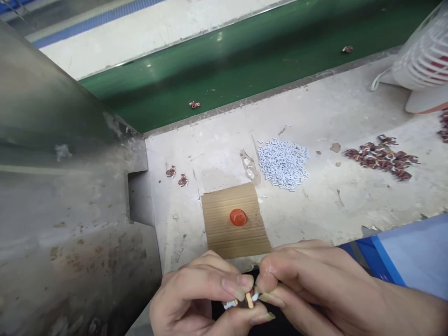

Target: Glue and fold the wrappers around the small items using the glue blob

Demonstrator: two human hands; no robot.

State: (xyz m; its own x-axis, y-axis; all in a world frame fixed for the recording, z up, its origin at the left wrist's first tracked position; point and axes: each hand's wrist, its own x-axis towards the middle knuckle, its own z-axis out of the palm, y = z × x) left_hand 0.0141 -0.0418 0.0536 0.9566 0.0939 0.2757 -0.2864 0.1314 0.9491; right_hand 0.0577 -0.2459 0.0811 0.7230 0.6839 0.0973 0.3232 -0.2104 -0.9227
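At the bottom of the head view, my left hand is closed, pinching a small brown piece with tan and white parts between thumb and fingers. My right hand is closed too, its thumb and fingertip pinching a tiny white piece against the right side of the brown one. Fingers cover most of both. Just beyond my hands, a small red-orange dish sits on a square of cardboard. Behind it to the right lies a heap of small, curved, pale white pieces.
Two small brown pieces lie left of the cardboard, and a pile of brown pieces lies right. A metal panel stands at left. Beyond the worktop runs a green belt with small pieces. A white slatted object stands far right.
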